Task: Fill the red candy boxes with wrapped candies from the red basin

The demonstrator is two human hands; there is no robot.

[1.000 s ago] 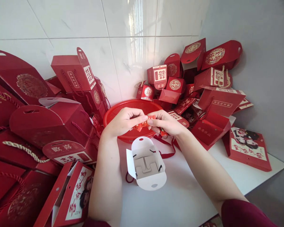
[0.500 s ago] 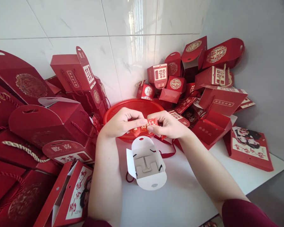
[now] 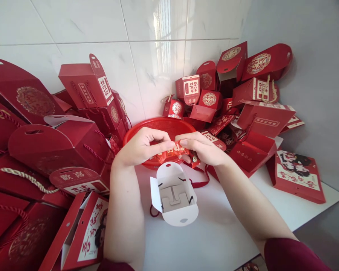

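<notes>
My left hand (image 3: 144, 146) and my right hand (image 3: 202, 147) meet above the near rim of a red plastic basket (image 3: 158, 126). Both pinch a small red wrapped packet (image 3: 173, 151) stretched between thumbs and fingers. A second small red packet (image 3: 194, 159) sits tucked under my right fingers. Just below the hands an open white-lined gift box (image 3: 173, 194) stands on the white table (image 3: 223, 229), flaps spread, nothing visible inside.
Large red gift boxes with rope handles (image 3: 59, 146) are heaped along the left. Several smaller red boxes (image 3: 243, 98) are piled in the back right corner against the tiled wall. A flat red box with a couple's picture (image 3: 298, 175) lies near the table's right edge.
The hands have lowered slightly and drawn the packet out flatter between them. The boxes and basket have not moved.
</notes>
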